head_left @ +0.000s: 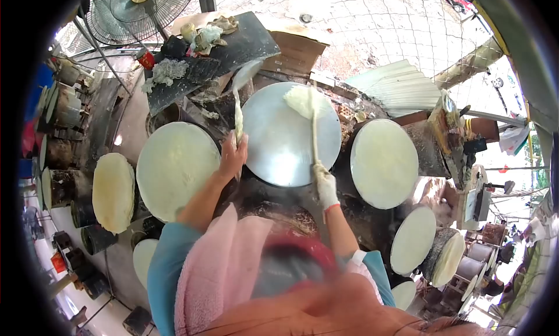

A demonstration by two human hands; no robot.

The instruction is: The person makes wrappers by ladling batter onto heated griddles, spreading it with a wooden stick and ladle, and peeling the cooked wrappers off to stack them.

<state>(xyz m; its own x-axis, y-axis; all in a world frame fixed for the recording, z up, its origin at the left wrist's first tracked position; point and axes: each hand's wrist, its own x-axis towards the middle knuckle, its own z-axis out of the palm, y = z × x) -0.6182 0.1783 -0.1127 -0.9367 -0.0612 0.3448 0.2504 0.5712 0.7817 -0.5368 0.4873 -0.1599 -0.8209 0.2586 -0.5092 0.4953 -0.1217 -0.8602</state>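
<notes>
A round metal griddle (279, 144) lies in front of me, with a patch of pale batter (298, 100) near its upper right edge. My left hand (234, 154), bare, is closed around the batter-caked handle of a ladle (239, 112). The ladle's whitish head is blurred and sits past the griddle's upper left rim. In a white glove, my right hand (325, 183) grips a long wooden stick (315, 132) at the griddle's lower right edge. The stick reaches across the plate to the batter, where its far end is hard to make out.
Pale sheets cover round griddles on the left (177, 170) and right (384, 164). Another thick round sheet (113, 193) stands further left. Beyond are a dark board (247, 42) bearing scraps, a standing fan (142, 10) and wire netting (384, 21).
</notes>
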